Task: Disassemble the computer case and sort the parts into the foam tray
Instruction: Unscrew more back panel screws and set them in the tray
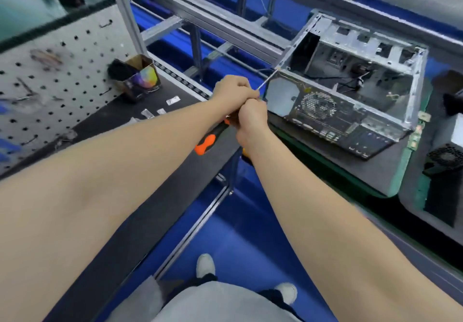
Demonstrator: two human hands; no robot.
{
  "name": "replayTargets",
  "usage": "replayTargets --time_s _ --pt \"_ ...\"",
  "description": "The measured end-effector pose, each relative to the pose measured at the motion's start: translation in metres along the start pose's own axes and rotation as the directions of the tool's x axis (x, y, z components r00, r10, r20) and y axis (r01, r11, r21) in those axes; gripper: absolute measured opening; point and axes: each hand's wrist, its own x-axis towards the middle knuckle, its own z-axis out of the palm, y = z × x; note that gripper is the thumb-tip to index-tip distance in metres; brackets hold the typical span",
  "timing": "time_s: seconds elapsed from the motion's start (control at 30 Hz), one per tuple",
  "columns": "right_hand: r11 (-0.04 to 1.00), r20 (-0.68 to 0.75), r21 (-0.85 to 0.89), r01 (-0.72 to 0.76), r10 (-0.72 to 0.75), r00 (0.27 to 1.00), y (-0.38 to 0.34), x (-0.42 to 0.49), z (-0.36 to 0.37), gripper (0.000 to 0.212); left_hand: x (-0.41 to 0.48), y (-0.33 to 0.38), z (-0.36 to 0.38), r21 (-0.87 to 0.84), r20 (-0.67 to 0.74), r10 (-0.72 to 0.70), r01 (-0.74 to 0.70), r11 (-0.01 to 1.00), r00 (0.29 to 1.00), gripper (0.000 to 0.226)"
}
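Note:
The open metal computer case (350, 111) lies on a grey foam pad (375, 171) at the right, its rear panel with a fan grille facing me. My left hand (233, 91) and my right hand (250, 118) meet just left of the case, and both grip a long screwdriver. Its orange and black handle (205, 143) sticks out below my left wrist. The thin shaft (269, 78) runs up from my fists to the case's near top corner.
A grey foam tray (413, 201) at the far right holds a fan unit (446, 156). A small green circuit board (416, 133) lies beside the case. On the black bench are small bags (172, 100) and a cardboard box (141, 76). A pegboard (62, 71) stands at the left.

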Motion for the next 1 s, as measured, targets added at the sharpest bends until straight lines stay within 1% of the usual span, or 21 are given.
replayTargets --time_s 0.03,0.07,0.1,0.17,0.23,0.3,0.4,0.5,0.57,0.67,0.8,0.93,1.0 --pt "0.997 0.008 -0.077 -0.024 0.024 1.0 0.016 0.002 0.009 0.018 0.0 -0.016 -0.01 0.031 0.015 -0.015 0.014 0.999 1.0 0.019" --pt "0.986 -0.003 -0.164 -0.023 0.023 1.0 0.03 -0.001 0.018 0.02 -0.001 -0.031 -0.018 0.063 0.033 -0.018 0.016 0.998 0.999 0.018" --pt "0.976 -0.02 -0.216 -0.026 0.022 1.0 0.045 0.001 0.025 0.024 -0.002 -0.046 -0.025 0.094 0.048 -0.012 0.008 0.995 0.999 0.017" --pt "0.96 -0.043 -0.279 -0.036 0.025 0.999 0.073 0.008 0.031 0.03 -0.006 -0.075 -0.037 0.147 0.067 -0.005 -0.005 0.989 0.998 0.015" --pt "0.944 -0.032 -0.321 -0.073 0.066 0.997 0.098 0.008 0.038 0.028 -0.008 -0.101 -0.046 0.193 0.069 -0.022 0.009 0.981 0.997 0.014" --pt "0.939 -0.015 -0.31 -0.15 0.153 0.988 0.122 0.009 0.044 0.025 -0.011 -0.127 -0.052 0.235 0.067 -0.066 0.048 0.971 0.996 0.013" --pt "0.922 -0.018 -0.256 -0.29 0.295 0.955 0.15 0.011 0.045 0.025 -0.011 -0.158 -0.052 0.307 0.125 -0.148 0.104 0.946 0.981 0.01" --pt "0.902 -0.008 -0.245 -0.356 0.365 0.931 0.169 0.013 0.045 0.024 -0.008 -0.176 -0.048 0.38 0.17 -0.188 0.111 0.918 0.967 0.018" --pt "0.889 -0.017 -0.245 -0.387 0.395 0.919 0.178 0.015 0.046 0.024 -0.007 -0.185 -0.047 0.432 0.161 -0.213 0.126 0.893 0.964 0.02" --pt "0.859 -0.037 -0.281 -0.427 0.435 0.899 0.191 0.019 0.049 0.024 -0.007 -0.201 -0.046 0.468 0.156 -0.245 0.147 0.871 0.957 0.014" --pt "0.817 -0.055 -0.351 -0.458 0.47 0.881 0.205 0.025 0.049 0.016 -0.008 -0.219 -0.049 0.492 0.138 -0.285 0.184 0.851 0.948 0.011" --pt "0.807 -0.072 -0.375 -0.456 0.465 0.882 0.21 0.032 0.047 0.019 -0.007 -0.232 -0.05 0.48 0.132 -0.311 0.214 0.851 0.941 0.016" --pt "0.813 -0.111 -0.367 -0.451 0.444 0.889 0.21 0.035 0.045 0.016 -0.006 -0.233 -0.05 0.477 0.109 -0.309 0.223 0.85 0.945 0.018"
